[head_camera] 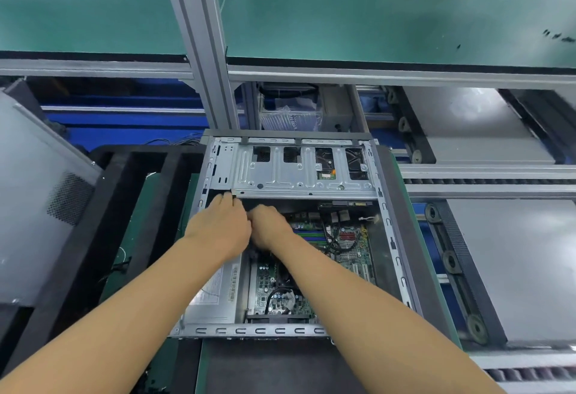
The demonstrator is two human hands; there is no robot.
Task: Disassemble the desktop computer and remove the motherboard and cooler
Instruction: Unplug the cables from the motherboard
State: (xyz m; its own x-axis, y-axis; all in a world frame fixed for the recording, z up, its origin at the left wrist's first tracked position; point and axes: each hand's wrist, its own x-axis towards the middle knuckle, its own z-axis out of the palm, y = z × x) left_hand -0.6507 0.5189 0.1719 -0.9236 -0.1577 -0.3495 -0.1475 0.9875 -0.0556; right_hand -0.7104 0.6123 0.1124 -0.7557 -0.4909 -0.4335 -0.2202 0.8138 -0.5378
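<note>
Head view: the left hand (pixel 218 228) and the right hand (pixel 269 230) were close together, side by side, deep inside the open computer case (pixel 258 330); the left hand's fingers (pixel 226 203) reached up to the near edge of the metal drive cage (pixel 299 169) and seemed to touch it; the right hand's fingers curled down out of sight, so I could not tell if either hand was pinching something or holding nothing; what lay under the hands was hidden too.

Just to the right of the hands lay the green motherboard (pixel 349 250), flat on the floor of the case and not yet taken out; black wires (pixel 335 237) looped over it; lower down, partly under the right arm, sat a round grey part with a black wire, which was likely the cooler (pixel 282 298); beside it on the left was a silver box with a label (pixel 215 294).

The case lay on its side on a green mat (pixel 436 284); a grey side panel (pixel 37 206) rested well off to the left; a roller belt (pixel 448 259) ran along the right.

My guess was that the step in hand was freeing a plug or a catch near the cage, early in the job; the next move would call for a firm but gentle pull on the plug and not on the wire, then clearing the other wires before the board could lift out.
</note>
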